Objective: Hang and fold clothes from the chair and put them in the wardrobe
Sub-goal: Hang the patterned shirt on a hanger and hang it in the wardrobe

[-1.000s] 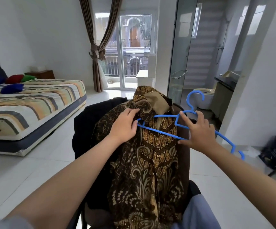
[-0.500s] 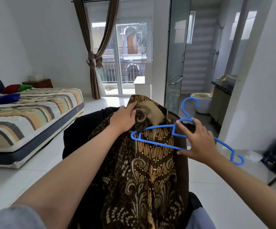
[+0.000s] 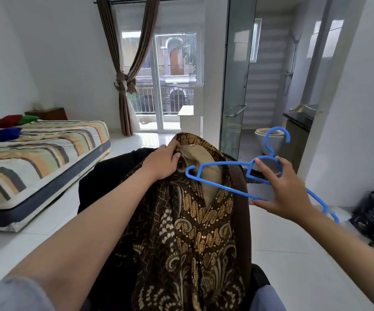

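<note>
Threading blue hanger [image 3: 217,173] into brown batik shirt [image 3: 188,221] draped over chair back [image 3: 241,198]. Left hand [image 3: 162,163] pinching collar open; right hand [image 3: 282,187], fingers [image 3: 262,166] curled around hanger's middle. Hanger's long axis slanting left-to-right, hook up, left tip apparently just inside neckline. Best done holding collar wide, sliding one shoulder in first.

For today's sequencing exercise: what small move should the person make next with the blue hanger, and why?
Probably slide the hanger's left tip into the shirt's neck opening: the left hand holds the collar open, the right hand holds the hanger, tip just at the opening.
</note>
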### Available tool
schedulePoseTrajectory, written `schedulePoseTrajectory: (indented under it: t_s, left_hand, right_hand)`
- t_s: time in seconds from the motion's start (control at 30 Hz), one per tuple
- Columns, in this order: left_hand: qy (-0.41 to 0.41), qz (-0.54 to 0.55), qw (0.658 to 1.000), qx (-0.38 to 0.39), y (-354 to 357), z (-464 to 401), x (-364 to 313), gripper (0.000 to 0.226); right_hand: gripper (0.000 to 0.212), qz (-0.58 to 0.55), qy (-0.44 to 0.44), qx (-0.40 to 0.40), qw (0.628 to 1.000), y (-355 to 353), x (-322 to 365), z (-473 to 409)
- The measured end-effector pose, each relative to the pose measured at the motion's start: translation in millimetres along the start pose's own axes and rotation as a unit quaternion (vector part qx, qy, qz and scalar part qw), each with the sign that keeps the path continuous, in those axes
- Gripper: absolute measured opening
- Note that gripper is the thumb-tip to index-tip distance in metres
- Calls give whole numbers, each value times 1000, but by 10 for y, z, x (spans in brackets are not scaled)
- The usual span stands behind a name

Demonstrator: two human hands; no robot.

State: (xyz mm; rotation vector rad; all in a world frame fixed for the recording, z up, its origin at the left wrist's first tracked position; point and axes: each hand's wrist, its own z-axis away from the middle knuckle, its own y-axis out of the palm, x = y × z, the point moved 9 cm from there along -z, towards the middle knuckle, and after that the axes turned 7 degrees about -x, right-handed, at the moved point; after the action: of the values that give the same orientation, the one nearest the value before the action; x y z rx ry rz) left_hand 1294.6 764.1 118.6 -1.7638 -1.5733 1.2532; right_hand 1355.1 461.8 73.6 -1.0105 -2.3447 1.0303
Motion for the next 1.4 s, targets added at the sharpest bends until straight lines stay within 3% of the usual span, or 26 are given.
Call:
schedulePoseTrajectory:
  t_s: [0.23, 0.37, 0.43, 0.57, 0.87, 1.23, 1.4]
  left_hand:
    - [-58, 69, 994, -58, -231, 121, 54, 36]
    - [-105, 77, 987, -98, -313, 165, 152, 20]
    - [-114, 71, 987, -92, -316, 190, 140, 19]
    - [-86, 26, 995, -53, -360, 226, -10, 49]
    - [-10, -63, 997, 38, -580, 293, -399, 62]
    - [-3, 87, 992, 91, -1189, 767, -1035, 51]
    - [15, 89, 994, 63, -1638, 1061, -1228, 59]
  right_hand:
    - [118, 33, 9, -5, 999, 52, 108, -83]
    - [118, 43, 5, -6, 999, 11, 152, -82]
    - [118, 48, 2, -8, 999, -23, 166, -85]
    - [116, 75, -2, -19, 997, -139, 193, -99]
    - [114, 44, -10, -55, 998, -426, 516, -129]
    - [109, 37, -58, -115, 991, -1017, 1344, -85]
    - [103, 30, -63, -148, 987, -1398, 1726, 2]
